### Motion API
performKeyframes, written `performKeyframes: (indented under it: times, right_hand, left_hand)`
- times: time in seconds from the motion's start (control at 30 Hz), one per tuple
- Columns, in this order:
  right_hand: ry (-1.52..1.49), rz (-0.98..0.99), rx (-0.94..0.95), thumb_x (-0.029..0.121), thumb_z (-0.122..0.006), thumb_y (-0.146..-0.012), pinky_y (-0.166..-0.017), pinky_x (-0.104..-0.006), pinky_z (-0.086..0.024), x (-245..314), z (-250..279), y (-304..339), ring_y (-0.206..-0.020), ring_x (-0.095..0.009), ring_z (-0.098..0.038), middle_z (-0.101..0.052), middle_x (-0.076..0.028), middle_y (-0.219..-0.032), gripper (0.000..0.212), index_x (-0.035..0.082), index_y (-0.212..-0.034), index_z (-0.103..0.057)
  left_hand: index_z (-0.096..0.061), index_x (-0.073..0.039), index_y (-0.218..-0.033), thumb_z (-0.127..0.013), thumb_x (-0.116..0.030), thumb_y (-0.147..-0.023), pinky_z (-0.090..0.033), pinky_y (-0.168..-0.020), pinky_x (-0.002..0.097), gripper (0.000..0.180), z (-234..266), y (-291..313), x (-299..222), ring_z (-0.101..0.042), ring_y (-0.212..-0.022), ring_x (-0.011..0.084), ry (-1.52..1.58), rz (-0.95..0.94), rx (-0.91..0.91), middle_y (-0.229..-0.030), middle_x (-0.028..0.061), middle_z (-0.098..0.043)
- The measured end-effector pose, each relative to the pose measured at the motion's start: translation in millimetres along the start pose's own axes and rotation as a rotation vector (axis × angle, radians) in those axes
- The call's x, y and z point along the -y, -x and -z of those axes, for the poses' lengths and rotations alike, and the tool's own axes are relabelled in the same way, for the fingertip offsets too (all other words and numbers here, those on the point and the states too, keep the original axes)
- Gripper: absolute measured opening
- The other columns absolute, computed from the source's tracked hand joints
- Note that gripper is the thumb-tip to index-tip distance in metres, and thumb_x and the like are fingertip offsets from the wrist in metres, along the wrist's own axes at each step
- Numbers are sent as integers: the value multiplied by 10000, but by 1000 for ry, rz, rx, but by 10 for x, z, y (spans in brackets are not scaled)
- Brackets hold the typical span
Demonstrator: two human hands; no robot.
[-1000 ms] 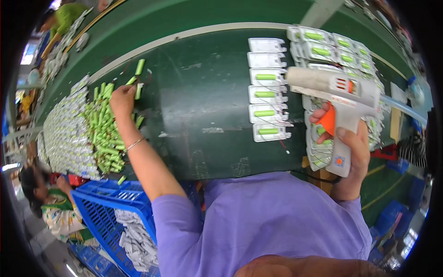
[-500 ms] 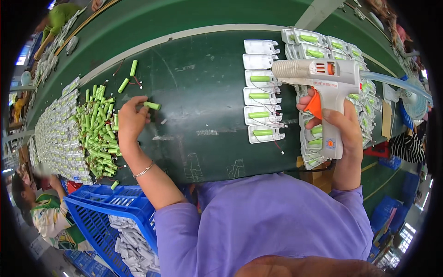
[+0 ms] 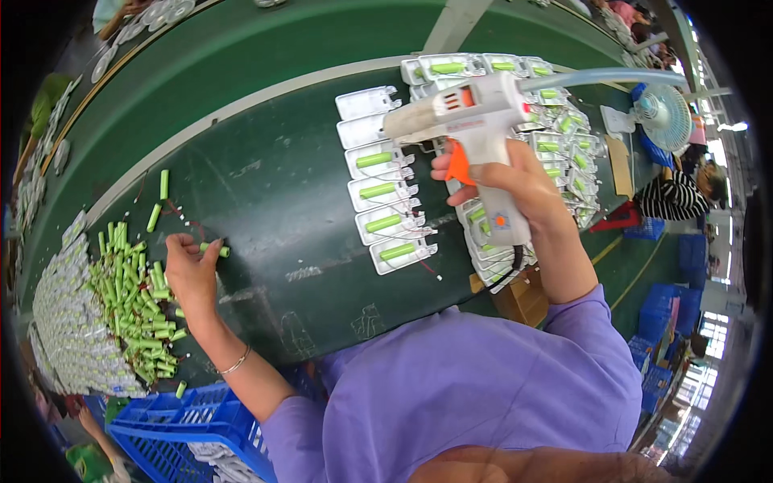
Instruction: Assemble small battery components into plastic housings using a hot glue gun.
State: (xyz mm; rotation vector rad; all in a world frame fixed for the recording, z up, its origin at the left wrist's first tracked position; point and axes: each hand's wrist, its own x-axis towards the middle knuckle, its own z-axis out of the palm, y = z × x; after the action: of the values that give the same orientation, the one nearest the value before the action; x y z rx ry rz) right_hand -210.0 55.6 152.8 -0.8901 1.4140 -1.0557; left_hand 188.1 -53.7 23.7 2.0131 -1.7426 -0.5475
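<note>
My left hand (image 3: 190, 272) is closed, its fingertips pinching a green cylindrical battery (image 3: 223, 250) just right of the battery pile (image 3: 129, 298). A grey-white glue gun (image 3: 485, 129) with an orange trigger is in my right hand (image 3: 527, 187), fingers wrapped round its grip and trigger. Its nozzle points left, above the right end of a bare white plastic shell (image 3: 360, 131). Another bare shell (image 3: 364, 104) lies just beyond. Nearer to me in that column, several shells hold a green battery each, such as the nearest shell's battery (image 3: 397, 251).
Two loose batteries with thin wires, one a standing-out green battery (image 3: 164, 184), lie beyond my left hand. Stacked white shells (image 3: 68, 314) fill the far left. Filled shells (image 3: 555, 145) crowd behind the gun. A blue crate (image 3: 193, 419) stands below; a fan (image 3: 663, 115) is at right.
The whole view has turned, shifting the bench contents left and down at the left side. The gun's nozzle now sits over the second shell's end. Both hands keep their hold.
</note>
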Motion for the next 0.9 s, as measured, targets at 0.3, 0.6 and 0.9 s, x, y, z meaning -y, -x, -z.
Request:
performKeyframes:
  times: [0.3,0.6,0.9]
  right_hand:
    - [89,-100,72,144,-586,-798,-749,-356,-571,-39,-78,-396,-976,-260,-653,-651,-187,-1036,439,-91,-1167,-549]
    - [265,-106,71,148,-583,-810,-654,-306,-511,-21,-72,-445,-789,-191,-651,-663,-131,-894,294,-66,-1011,-599]
    - [98,-53,-63,179,-602,-809,-713,-336,-563,0,-51,-234,-900,-222,-655,-652,-165,-986,390,-68,-1109,-568]
  left_hand:
    - [-617,-15,-963,-754,-101,-754,-504,-641,352,264,-152,27,-280,-646,-670,238,-61,-196,29,-798,113,-659]
    - [-631,16,-1008,-658,-90,-882,-528,-641,223,167,-106,61,-435,-639,-708,87,546,25,100,-926,51,-627]
    - [-710,-4,-1016,-729,-51,-816,-493,-648,211,206,-494,-168,-1285,-607,-734,79,885,-268,373,-878,33,-641]
